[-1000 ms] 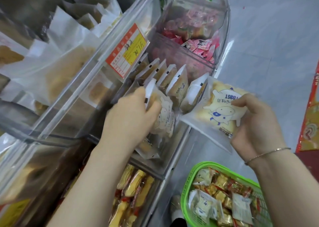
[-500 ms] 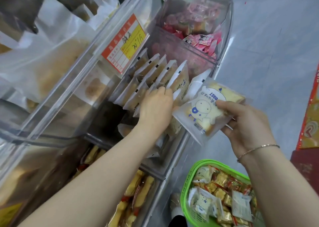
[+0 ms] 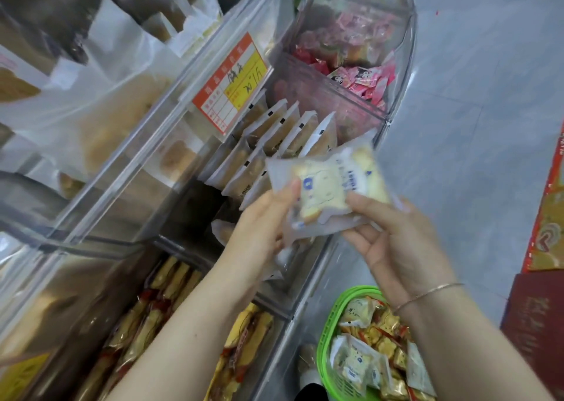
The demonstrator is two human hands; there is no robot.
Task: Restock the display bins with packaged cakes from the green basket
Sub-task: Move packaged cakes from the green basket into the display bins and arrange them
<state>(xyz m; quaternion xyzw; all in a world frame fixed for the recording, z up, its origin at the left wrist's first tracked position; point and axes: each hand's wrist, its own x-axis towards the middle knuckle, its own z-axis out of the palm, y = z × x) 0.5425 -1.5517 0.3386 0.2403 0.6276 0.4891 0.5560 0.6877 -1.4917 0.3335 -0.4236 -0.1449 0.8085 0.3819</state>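
Note:
Both hands hold a packaged cake (image 3: 320,196) in frosted plastic with a blue cartoon print, just above the front of a clear display bin (image 3: 308,281). My left hand (image 3: 262,226) grips the pack's left edge; my right hand (image 3: 393,235) holds its right side, where a second pack seems to lie behind. Rows of upright cake packs (image 3: 274,144) stand in the bin behind. The green basket (image 3: 332,318) sits low at the right, filled with several wrapped cakes.
A red and yellow price tag (image 3: 229,89) hangs on the upper clear bin. A bin of pink sweets (image 3: 360,77) stands at the far end. A lower bin holds yellow-wrapped snacks (image 3: 244,345). Grey floor tiles (image 3: 473,126) lie to the right, red packaging (image 3: 549,217) at the edge.
My left hand left the standing packs in the bin and took hold of the pack's left edge. The pack shifted left and lower, now flatter between both hands.

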